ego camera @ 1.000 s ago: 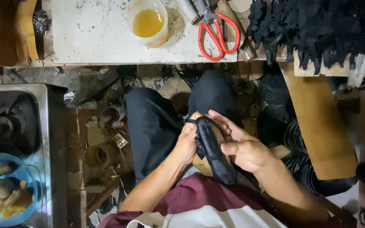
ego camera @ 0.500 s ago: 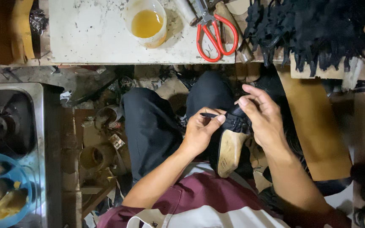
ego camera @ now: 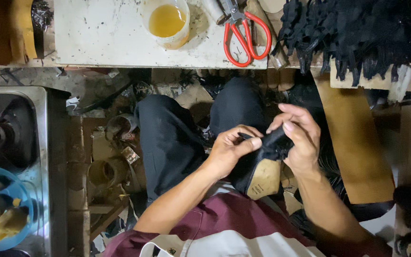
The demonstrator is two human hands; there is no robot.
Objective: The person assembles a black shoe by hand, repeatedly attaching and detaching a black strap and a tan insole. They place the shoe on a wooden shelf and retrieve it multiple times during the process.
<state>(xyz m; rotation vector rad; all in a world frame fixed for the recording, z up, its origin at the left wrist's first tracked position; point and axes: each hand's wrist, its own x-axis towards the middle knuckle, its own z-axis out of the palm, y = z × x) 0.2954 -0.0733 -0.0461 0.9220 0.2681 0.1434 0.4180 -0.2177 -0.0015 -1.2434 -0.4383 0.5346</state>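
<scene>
— What lies around, biggest first?

— A white worktable [ego camera: 101, 38] at the far side, a heap of black leather pieces [ego camera: 357, 33] far right, a tub of yellow glue [ego camera: 166, 21], and red scissors [ego camera: 243, 35].

— And the shoe?

— The black shoe upper on its tan-soled last [ego camera: 264, 173] rests on the lap, between both hands. The left hand [ego camera: 229, 152] pinches the leather edge; the right hand [ego camera: 298, 138] grips the top.

— How would it handle?

— Likely light; soft leather over a stiff form. Best held by the firm sole.

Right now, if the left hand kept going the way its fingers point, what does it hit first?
The left hand points right, so it meets the black shoe upper it already pinches, then the right hand just beyond. Depth looks shared.
</scene>
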